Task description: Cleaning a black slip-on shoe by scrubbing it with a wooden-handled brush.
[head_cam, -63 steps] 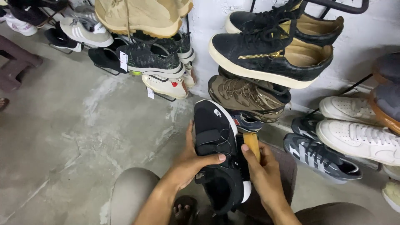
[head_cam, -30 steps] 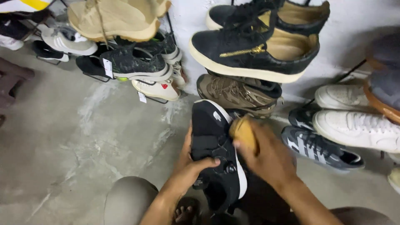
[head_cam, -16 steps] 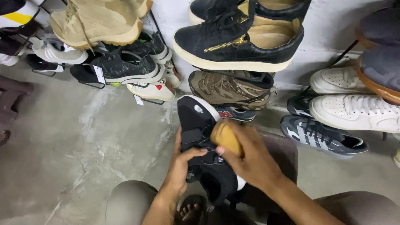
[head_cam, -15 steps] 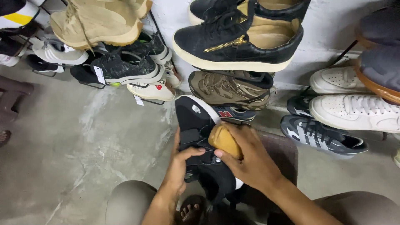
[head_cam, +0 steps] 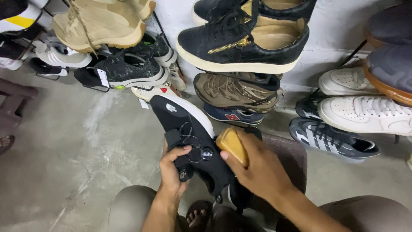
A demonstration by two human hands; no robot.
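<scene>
The left hand [head_cam: 174,169] was clenched around the middle of a black sneaker [head_cam: 193,141], thumb across its upper beside a round dial and thin wire laces. The sneaker had a smooth matte fabric upper and a white rubber sole edge, and it was held over the person's lap, toe pointing up and to the left. The right hand [head_cam: 257,172] grasped a wooden brush [head_cam: 232,145], a rounded tan block with a smooth back, pressed against the sneaker's right side near the dial.

Compared with half a second before, the sneaker had tilted further left, showing more of the dial, and the brush sat lower along its side.

The floor [head_cam: 81,141] was rough grey concrete with pale scuffs. Against the white wall, shoes hung and stood in rows: a black high-top [head_cam: 240,41] with a gold zip and tan lining, a brown laced hiking shoe [head_cam: 234,92] below it, a navy trainer [head_cam: 234,115], a tan suede boot [head_cam: 101,25], a black mesh trainer [head_cam: 128,71] with a small white rectangular tag [head_cam: 103,78] hanging at its heel, and 2 white leather sneakers [head_cam: 365,114] at right above a grey striped trainer [head_cam: 330,137].
</scene>
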